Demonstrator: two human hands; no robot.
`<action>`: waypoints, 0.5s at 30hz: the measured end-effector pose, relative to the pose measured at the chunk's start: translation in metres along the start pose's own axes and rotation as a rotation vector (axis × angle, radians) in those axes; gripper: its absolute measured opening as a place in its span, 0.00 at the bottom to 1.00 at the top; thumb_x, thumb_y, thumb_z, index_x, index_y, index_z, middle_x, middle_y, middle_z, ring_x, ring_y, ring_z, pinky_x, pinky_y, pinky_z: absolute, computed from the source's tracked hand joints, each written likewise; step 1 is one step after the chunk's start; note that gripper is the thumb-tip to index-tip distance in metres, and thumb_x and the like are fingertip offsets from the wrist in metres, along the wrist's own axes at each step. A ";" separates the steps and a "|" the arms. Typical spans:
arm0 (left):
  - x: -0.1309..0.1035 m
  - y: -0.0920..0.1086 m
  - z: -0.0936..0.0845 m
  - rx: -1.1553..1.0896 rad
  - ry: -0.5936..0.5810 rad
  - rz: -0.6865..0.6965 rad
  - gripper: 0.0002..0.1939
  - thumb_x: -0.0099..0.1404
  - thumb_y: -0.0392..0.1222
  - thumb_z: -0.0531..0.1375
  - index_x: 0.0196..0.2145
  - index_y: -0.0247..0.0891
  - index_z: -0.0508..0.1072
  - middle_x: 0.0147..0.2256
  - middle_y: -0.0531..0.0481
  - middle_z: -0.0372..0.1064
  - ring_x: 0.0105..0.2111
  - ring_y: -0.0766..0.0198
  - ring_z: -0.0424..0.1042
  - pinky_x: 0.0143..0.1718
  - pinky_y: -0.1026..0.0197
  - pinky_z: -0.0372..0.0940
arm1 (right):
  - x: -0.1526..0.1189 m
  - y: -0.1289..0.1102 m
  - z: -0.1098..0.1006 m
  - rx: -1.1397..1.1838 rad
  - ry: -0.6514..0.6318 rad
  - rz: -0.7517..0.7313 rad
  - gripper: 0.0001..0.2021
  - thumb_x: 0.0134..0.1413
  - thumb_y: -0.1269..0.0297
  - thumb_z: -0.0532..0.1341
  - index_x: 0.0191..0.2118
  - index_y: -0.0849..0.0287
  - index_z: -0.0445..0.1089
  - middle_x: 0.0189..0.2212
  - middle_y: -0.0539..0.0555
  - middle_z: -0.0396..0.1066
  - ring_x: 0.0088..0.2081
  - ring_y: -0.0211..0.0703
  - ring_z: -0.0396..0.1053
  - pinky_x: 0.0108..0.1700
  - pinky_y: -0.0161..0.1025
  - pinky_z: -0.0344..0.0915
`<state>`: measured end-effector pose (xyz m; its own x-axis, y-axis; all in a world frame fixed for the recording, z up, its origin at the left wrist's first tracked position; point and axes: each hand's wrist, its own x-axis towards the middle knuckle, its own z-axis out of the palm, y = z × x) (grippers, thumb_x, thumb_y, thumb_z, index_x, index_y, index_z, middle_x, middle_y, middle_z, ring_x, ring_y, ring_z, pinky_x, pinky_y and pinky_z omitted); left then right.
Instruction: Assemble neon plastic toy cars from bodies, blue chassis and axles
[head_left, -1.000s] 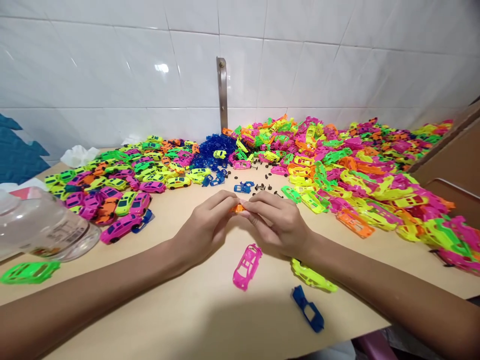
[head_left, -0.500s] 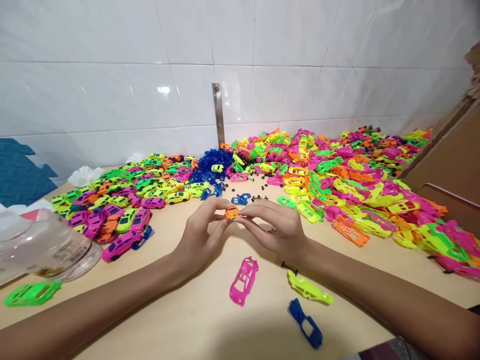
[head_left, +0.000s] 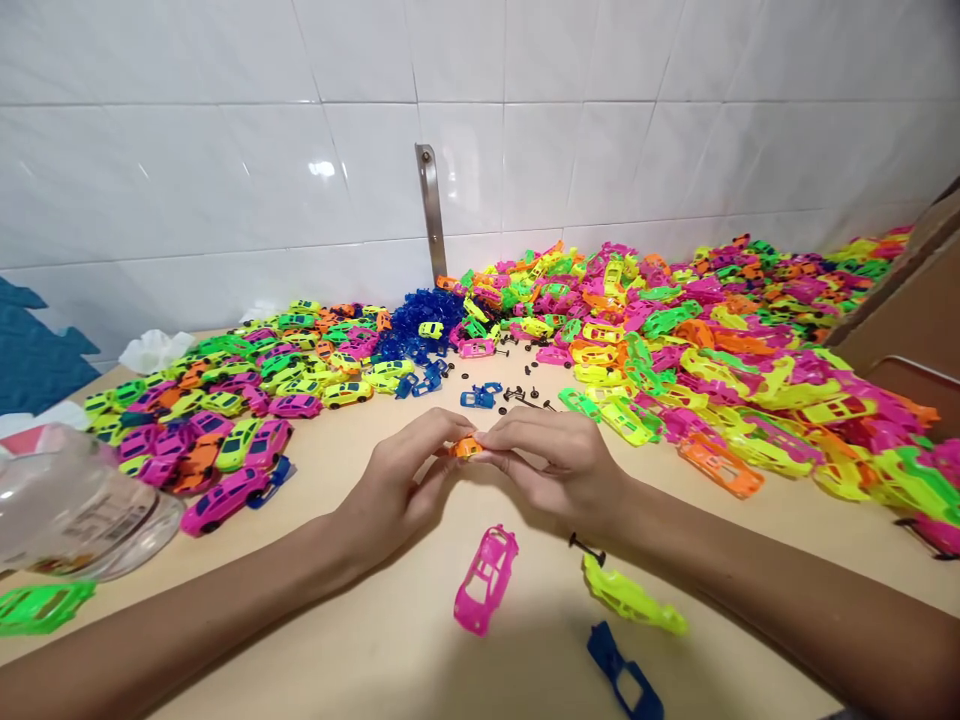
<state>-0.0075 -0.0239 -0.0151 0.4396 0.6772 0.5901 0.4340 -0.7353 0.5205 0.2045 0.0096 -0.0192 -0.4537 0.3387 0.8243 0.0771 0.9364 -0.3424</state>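
A small orange toy car point(head_left: 466, 448) is pinched between both hands over the middle of the table. My left hand point(head_left: 409, 475) grips its left end with thumb and fingers, and my right hand point(head_left: 559, 465) grips its right end. Fingertips hide much of the car. Nearer to me lie a pink car shell point(head_left: 486, 580), a yellow-green shell point(head_left: 634, 597), a dark blue chassis piece point(head_left: 624, 672) and a black wheel axle point(head_left: 586, 548). Just beyond the hands are another blue chassis point(head_left: 481, 395) and several loose black axles point(head_left: 525, 397).
Finished-looking cars point(head_left: 232, 400) spread at the left beside a clear plastic jar point(head_left: 82, 510). Blue pieces point(head_left: 420, 320) are heaped at the back. Colourful shells point(head_left: 675, 350) pile up on the right, near a cardboard box point(head_left: 900, 310). A metal strip point(head_left: 430, 215) stands against the wall.
The view has shifted slightly, so the table items sit a little differently in frame. Both hands still hold the orange car, which now appears slightly lower and tilted differently.
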 end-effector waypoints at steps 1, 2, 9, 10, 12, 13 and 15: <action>0.001 0.000 0.000 -0.008 0.001 -0.020 0.11 0.70 0.32 0.57 0.48 0.40 0.71 0.45 0.43 0.72 0.43 0.60 0.73 0.42 0.58 0.73 | 0.002 0.001 -0.001 0.016 -0.006 0.030 0.06 0.62 0.75 0.62 0.42 0.60 0.75 0.33 0.54 0.77 0.33 0.40 0.74 0.35 0.37 0.70; 0.002 0.000 0.001 -0.020 0.008 -0.047 0.10 0.70 0.33 0.57 0.48 0.40 0.71 0.44 0.44 0.72 0.43 0.60 0.73 0.40 0.58 0.73 | 0.004 0.002 -0.003 0.029 -0.010 0.061 0.06 0.62 0.73 0.62 0.41 0.59 0.76 0.33 0.54 0.77 0.33 0.39 0.74 0.36 0.37 0.70; 0.011 -0.003 0.002 -0.034 0.102 -0.328 0.10 0.66 0.46 0.64 0.41 0.39 0.73 0.40 0.47 0.72 0.38 0.61 0.73 0.37 0.60 0.72 | 0.010 0.033 -0.021 -0.028 -0.053 0.240 0.05 0.62 0.65 0.66 0.36 0.58 0.79 0.32 0.52 0.78 0.33 0.38 0.73 0.35 0.35 0.68; 0.012 -0.004 0.002 -0.025 0.104 -0.367 0.11 0.66 0.47 0.65 0.42 0.39 0.73 0.40 0.47 0.73 0.38 0.61 0.73 0.36 0.60 0.72 | 0.008 0.036 -0.022 -0.072 -0.063 0.259 0.05 0.62 0.64 0.66 0.36 0.58 0.79 0.32 0.52 0.78 0.32 0.38 0.73 0.35 0.35 0.67; 0.013 -0.005 0.002 0.000 0.093 -0.421 0.13 0.66 0.49 0.64 0.44 0.39 0.73 0.41 0.47 0.73 0.36 0.62 0.72 0.33 0.61 0.70 | 0.006 0.038 -0.025 -0.151 -0.084 0.270 0.05 0.62 0.64 0.66 0.36 0.57 0.79 0.31 0.52 0.77 0.31 0.38 0.71 0.35 0.35 0.65; 0.013 -0.006 0.002 0.015 0.082 -0.434 0.13 0.67 0.49 0.64 0.44 0.39 0.74 0.41 0.47 0.73 0.36 0.62 0.72 0.32 0.62 0.69 | 0.006 0.037 -0.026 -0.180 -0.092 0.270 0.05 0.62 0.64 0.66 0.36 0.57 0.79 0.31 0.51 0.77 0.30 0.38 0.71 0.35 0.35 0.64; 0.013 -0.007 0.001 0.030 0.049 -0.448 0.13 0.68 0.49 0.63 0.45 0.40 0.75 0.42 0.47 0.73 0.36 0.62 0.72 0.32 0.61 0.69 | 0.006 0.034 -0.027 -0.224 -0.087 0.278 0.05 0.62 0.65 0.65 0.35 0.57 0.78 0.30 0.51 0.76 0.29 0.38 0.70 0.34 0.35 0.63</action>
<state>-0.0041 -0.0101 -0.0113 0.1656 0.9257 0.3402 0.5961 -0.3688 0.7133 0.2283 0.0465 -0.0134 -0.4612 0.5828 0.6691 0.3963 0.8100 -0.4323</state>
